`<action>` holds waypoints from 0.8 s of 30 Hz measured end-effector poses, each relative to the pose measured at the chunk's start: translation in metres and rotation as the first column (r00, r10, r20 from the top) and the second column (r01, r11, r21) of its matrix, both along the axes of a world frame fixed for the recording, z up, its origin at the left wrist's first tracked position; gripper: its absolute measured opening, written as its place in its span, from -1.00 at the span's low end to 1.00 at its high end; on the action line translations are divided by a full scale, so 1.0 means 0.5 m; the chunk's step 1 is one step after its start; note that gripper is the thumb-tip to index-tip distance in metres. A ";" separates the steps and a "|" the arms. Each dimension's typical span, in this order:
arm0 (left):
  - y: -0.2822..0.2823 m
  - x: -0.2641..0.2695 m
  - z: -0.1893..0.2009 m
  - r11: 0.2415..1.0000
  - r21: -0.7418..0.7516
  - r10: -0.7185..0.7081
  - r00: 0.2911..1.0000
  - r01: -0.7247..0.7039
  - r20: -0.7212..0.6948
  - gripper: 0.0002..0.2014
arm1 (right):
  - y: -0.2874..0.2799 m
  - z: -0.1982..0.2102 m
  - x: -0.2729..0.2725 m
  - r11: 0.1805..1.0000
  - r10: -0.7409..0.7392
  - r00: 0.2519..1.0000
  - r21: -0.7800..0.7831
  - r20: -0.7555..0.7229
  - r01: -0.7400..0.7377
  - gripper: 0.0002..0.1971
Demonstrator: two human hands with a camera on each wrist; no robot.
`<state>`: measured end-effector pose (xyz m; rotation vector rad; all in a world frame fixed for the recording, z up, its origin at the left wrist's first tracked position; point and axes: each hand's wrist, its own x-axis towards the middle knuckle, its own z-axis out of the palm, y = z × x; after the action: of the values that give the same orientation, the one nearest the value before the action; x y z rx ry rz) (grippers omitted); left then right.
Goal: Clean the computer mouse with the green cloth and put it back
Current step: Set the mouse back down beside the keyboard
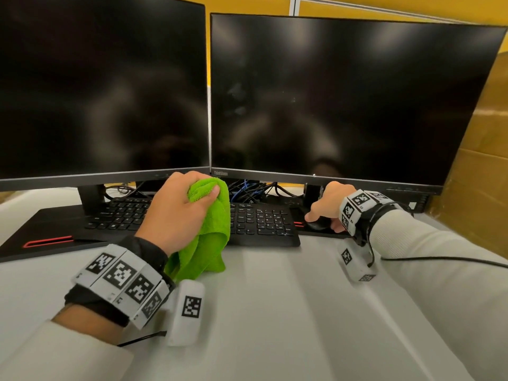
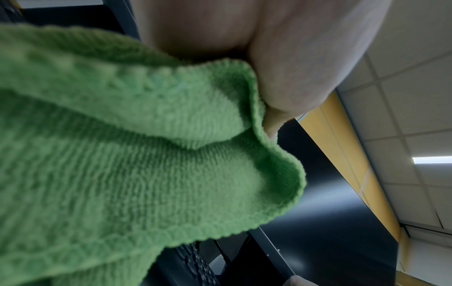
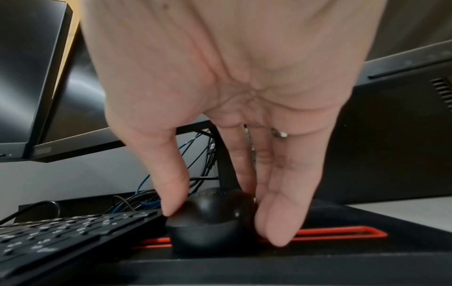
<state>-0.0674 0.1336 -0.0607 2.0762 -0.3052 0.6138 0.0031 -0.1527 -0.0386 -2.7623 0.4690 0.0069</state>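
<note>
The black computer mouse [image 3: 210,222] sits on a black mouse pad [image 3: 318,255] with a red outlined mark, just to the right of the black keyboard [image 1: 258,218] on the white bench [image 1: 275,312]. The right hand [image 1: 327,207] reaches down over the mouse: in the right wrist view the thumb presses the mouse's left flank and the other fingers [image 3: 281,212] run down its right flank, so the fingers are pinching the mouse from both sides. The mouse's underside appears to rest on the pad; whether it is lifted at all cannot be told. A ring shows on one finger of that hand.

The left hand [image 1: 178,210] is held above the keyboard's middle, its fingers clenched around the bunched upper part of the green cloth [image 1: 206,243]. The thumb lies across the top fold, and the rest of the cloth hangs down in front of the keyboard, its lower edge reaching the bench. In the left wrist view the cloth [image 2: 122,154] fills most of the picture, with the hand [image 2: 281,58] gripping it at the hemmed edge.

Behind the keyboard stand two dark monitors, the left monitor [image 1: 101,86] and the right monitor [image 1: 351,100], side by side, with a tangle of black and blue cables [image 1: 247,188] between their stands. Both wrists wear bands with black-and-white markers.
</note>
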 end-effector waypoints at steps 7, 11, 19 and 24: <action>0.000 -0.001 0.004 1.000 -0.012 -0.014 1.000 0.014 0.000 -0.89 | 0.002 0.044 -0.031 0.999 0.028 0.989 -0.027 0.144 -0.024 -0.48; 0.001 0.005 0.004 0.997 -0.070 -0.027 0.999 0.030 0.037 -0.88 | 0.034 0.074 -0.075 0.982 0.154 0.951 -0.147 0.269 -0.118 -0.53; -0.032 -0.018 0.067 0.956 -0.275 -0.090 0.995 0.099 0.046 -0.90 | 0.165 0.063 -0.181 0.648 0.546 0.810 0.504 0.216 -0.571 -0.17; -0.040 -0.092 0.107 0.821 -0.545 -0.250 0.965 0.171 -0.073 -0.83 | 0.230 0.076 -0.213 0.519 0.319 0.782 0.591 0.535 -0.617 -0.49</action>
<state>-0.1132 0.1138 -0.0074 1.5068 -0.2433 0.3579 -0.1034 -0.0378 -0.0006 -1.8910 -0.3715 -0.1473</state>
